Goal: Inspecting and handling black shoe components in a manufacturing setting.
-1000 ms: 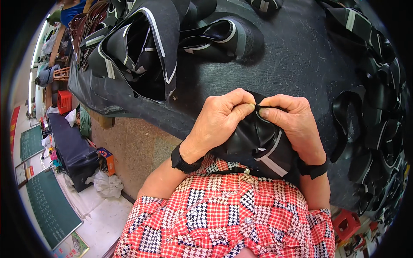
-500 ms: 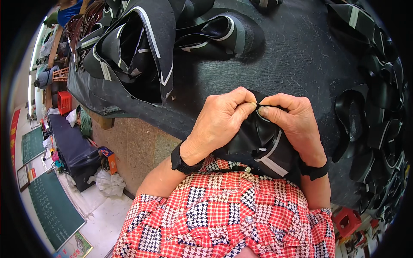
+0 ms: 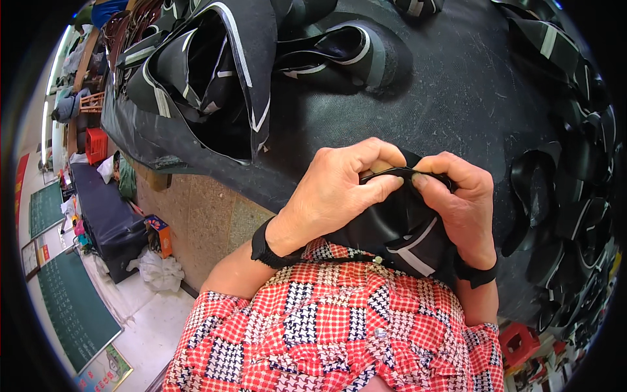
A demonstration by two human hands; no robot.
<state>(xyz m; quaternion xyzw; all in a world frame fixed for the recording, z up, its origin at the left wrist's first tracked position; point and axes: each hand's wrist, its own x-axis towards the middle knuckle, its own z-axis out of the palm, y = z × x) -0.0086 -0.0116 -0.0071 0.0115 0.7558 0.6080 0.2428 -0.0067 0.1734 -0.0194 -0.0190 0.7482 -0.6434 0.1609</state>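
Note:
A black leather shoe upper (image 3: pixel 375 225) with strips of white tape on its inner side lies against my front, at the table's near edge. My left hand (image 3: pixel 336 189) pinches its folded top edge between thumb and forefinger. Close beside it, my right hand (image 3: pixel 460 199) grips the same edge, thumb pressed on the near side. The edge runs as a thin dark fold between the two pinches. Part of the upper is hidden behind my fingers.
A large black covered table (image 3: pixel 457 85) spreads ahead. More taped black uppers (image 3: pixel 209 85) are heaped at its far left, and others (image 3: pixel 581 215) line the right side. At left are a black padded bench (image 3: pixel 108 215) and a red crate (image 3: pixel 96 145); a red stool (image 3: pixel 519 343) stands lower right.
My hands have moved slightly apart, and more of the folded edge shows between them. The white-taped part of the upper has shifted a little. The whole view has moved slightly.

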